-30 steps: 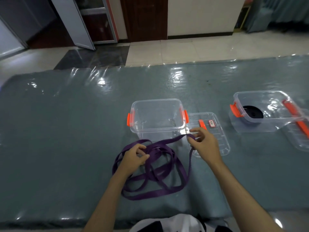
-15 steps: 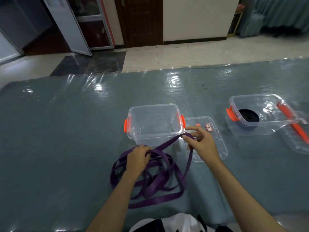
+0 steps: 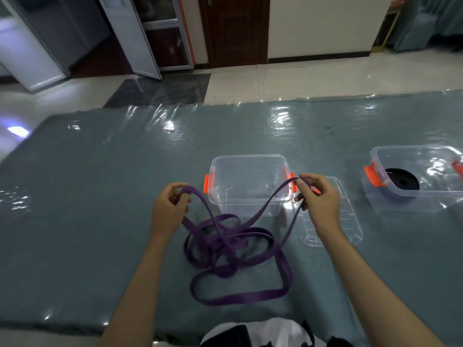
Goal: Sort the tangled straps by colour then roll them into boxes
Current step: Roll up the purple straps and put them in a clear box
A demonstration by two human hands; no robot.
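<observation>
On a grey-green plastic-covered table, with tiled floor beyond, a tangled purple strap is pinched by the left hand and right hand, its loops piled between and below them, before a clear box.

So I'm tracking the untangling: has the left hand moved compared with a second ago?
Yes. The left hand has lifted off the purple strap pile and moved leftwards, now level with the empty box's left orange latch, holding a strap loop.

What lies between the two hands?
In the head view, a purple strap sags between the left hand and right hand, across the near wall of an empty clear box.
</observation>
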